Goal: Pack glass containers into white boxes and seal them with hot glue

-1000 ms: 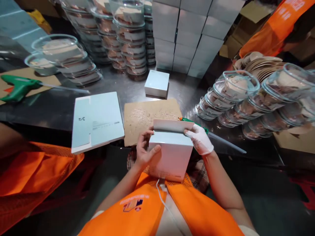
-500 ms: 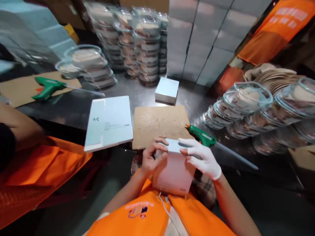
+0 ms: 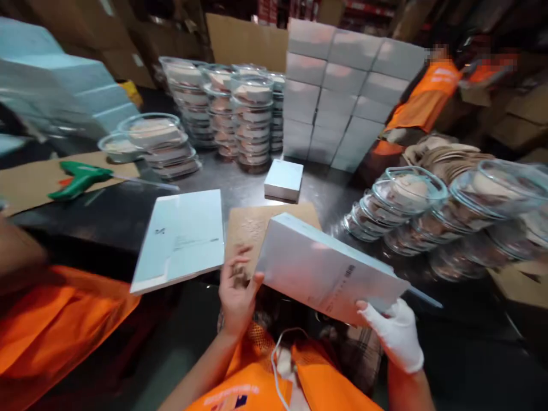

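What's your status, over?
Right hand grips white box at its near corner, tilted. Left hand open, touching its left edge. Cardboard mat beneath, nothing blocking.

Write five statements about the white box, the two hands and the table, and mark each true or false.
1. The gloved right hand grips the white box at its near corner. True.
2. The bare left hand is closed around a glue gun. False: it is open, touching the box's left edge.
3. A green glue gun lies on cardboard at far left. True.
4. The flat folded carton lies right of the held box. False: left.
5. The small closed box sits on the metal table. True.
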`<state>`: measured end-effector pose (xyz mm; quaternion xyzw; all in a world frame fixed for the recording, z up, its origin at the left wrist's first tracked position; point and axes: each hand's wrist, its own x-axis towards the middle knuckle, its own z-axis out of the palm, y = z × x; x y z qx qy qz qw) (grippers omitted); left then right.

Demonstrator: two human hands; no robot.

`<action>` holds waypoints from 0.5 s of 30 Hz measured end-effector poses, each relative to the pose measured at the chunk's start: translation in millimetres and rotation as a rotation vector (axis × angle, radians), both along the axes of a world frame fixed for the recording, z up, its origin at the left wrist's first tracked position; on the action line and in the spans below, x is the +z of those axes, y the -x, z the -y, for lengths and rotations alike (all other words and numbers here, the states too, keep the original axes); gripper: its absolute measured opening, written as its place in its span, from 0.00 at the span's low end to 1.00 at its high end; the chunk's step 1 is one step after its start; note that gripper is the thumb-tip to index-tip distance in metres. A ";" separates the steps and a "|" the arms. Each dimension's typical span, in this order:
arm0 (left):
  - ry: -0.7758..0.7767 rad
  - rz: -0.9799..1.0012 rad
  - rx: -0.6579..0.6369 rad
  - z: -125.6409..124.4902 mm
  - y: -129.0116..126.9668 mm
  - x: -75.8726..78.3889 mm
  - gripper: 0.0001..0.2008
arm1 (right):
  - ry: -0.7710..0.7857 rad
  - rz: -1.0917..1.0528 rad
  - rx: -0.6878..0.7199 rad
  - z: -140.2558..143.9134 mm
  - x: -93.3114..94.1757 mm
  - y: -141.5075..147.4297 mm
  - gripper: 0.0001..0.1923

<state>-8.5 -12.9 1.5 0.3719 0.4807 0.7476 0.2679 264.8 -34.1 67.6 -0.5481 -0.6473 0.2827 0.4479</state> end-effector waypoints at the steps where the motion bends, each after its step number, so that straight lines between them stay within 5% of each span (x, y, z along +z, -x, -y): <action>1: -0.027 -0.203 -0.014 2.6 4.5 4.5 0.27 | -0.050 0.086 0.125 -5.1 16.5 -5.8 0.11; 4: -0.155 -0.741 -0.261 -0.9 17.5 31.8 0.52 | -0.156 0.384 0.485 -19.0 58.6 -10.7 0.07; 6: -0.171 -0.941 -0.527 -8.1 20.8 50.1 0.52 | -0.186 0.506 0.666 -29.5 76.1 -7.9 0.08; 8: -0.120 -0.934 -0.640 -15.2 22.4 57.3 0.42 | -0.204 0.510 0.703 -47.1 87.9 -14.3 0.08; 10: -0.013 -0.709 -0.581 -22.3 24.3 50.8 0.35 | -0.298 0.485 0.453 -77.1 98.2 -37.3 0.09; 12: 0.083 -0.321 -0.506 -32.8 23.6 36.2 0.31 | -0.474 0.572 0.016 -117.6 107.3 -72.2 0.12; 15: 0.095 0.141 -0.533 -60.6 2.7 19.5 0.30 | -0.443 0.932 -0.149 -175.1 112.3 -120.0 0.16</action>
